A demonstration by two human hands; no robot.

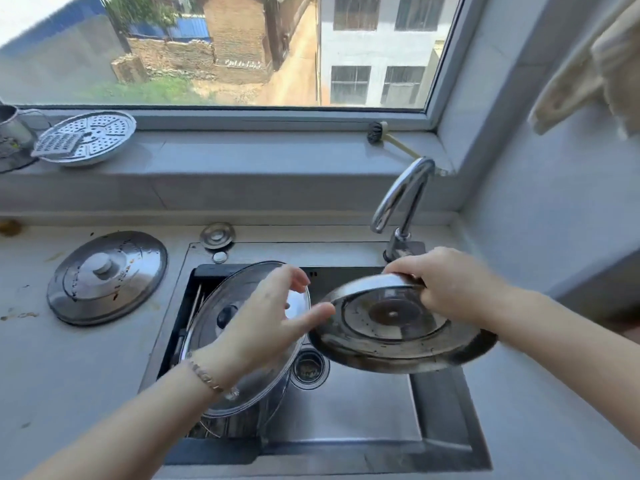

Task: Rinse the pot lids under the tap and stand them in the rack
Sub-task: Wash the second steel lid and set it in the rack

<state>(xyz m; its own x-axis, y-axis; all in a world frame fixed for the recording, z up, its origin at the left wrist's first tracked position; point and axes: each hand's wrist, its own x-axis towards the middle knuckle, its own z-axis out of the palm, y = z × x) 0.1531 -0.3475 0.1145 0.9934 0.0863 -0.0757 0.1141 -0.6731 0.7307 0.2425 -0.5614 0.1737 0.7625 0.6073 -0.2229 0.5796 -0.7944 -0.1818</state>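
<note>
My right hand (446,284) grips the far rim of a steel pot lid (398,327), held tilted over the sink with its underside facing me, below the tap (403,199). No water shows at the spout. My left hand (266,320) hovers open just left of that lid, thumb near its rim. Behind the left hand a large lid with a dark knob (221,327) leans in the rack (194,306) at the sink's left side. A third steel lid (107,277) lies knob-up on the counter to the left.
The steel sink (346,410) has a drain strainer (308,367) in the middle. A perforated steamer plate (86,138) and a metal cup (10,128) rest on the windowsill. A small sink plug (217,235) lies behind the sink. A cloth (588,64) hangs at upper right.
</note>
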